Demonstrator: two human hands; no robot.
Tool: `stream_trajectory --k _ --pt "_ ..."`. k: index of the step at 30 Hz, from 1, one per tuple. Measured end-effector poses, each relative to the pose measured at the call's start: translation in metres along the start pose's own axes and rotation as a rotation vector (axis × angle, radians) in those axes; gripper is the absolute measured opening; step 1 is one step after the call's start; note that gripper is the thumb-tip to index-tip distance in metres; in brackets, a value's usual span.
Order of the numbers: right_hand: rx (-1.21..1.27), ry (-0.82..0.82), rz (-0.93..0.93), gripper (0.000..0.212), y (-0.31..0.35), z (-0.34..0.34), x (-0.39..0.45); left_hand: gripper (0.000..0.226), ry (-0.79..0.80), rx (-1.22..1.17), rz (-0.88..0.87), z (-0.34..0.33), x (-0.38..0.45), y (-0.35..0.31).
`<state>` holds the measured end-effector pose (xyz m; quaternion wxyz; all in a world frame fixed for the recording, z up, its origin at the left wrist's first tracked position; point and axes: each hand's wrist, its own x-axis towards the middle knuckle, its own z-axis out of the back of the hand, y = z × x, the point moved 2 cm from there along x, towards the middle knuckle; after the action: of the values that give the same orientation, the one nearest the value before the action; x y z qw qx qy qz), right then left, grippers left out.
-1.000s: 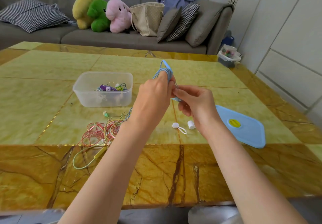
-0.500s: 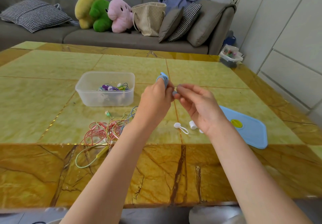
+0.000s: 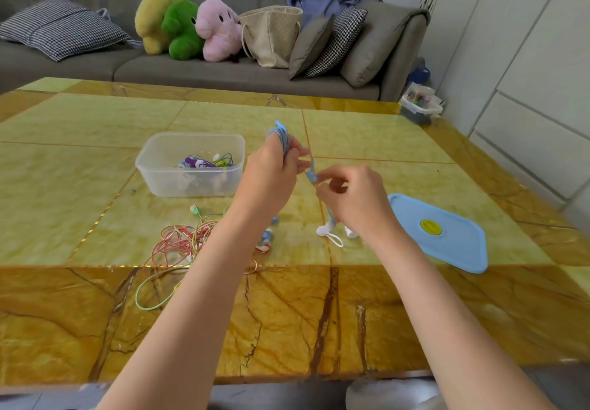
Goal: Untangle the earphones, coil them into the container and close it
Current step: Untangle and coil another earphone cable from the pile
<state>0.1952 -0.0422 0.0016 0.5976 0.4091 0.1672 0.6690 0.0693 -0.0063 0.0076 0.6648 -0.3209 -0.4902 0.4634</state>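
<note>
Landmark: clear tub [image 3: 190,164].

Tabletop [image 3: 319,330] nearest edge: bare marble, both forearms crossing it. Tangle [image 3: 178,243] of pink, yellow and green cords lies near side of the tub, still knotted. Two white buds [image 3: 325,229] sit on the tabletop right of the tangle.

Right hand [image 3: 351,199], right of the tub and raised: fingertips pinched on the blue cord's [image 3: 311,173] loose tail. Left hand [image 3: 271,173], just right of the tub: fingers curled round the blue coil [image 3: 281,135], loops wrapped over the fingertips and poking up above them. Tail runs taut-ish between the two hands.

Step in hand looks like the last wraps of the blue set. Advice: keep light tension on the tail, lay each turn beside the last rather than across, keep loops loose enough to slide off the fingers, tuck the end before dropping it in.

Tub is open, a few coiled sets [image 3: 207,163] already inside. Blue lid [image 3: 443,234] lies flat, well right of the tub, yellow round label [image 3: 431,227] on it; print too small to read. No other writing legible.
</note>
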Motion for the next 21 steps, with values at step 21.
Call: stream_trajectory --k 21 --pt "0.891 0.192 -0.259 0.038 -0.003 -0.005 0.010 0.031 0.427 -0.887 0.269 0.004 -0.013 -0.024"
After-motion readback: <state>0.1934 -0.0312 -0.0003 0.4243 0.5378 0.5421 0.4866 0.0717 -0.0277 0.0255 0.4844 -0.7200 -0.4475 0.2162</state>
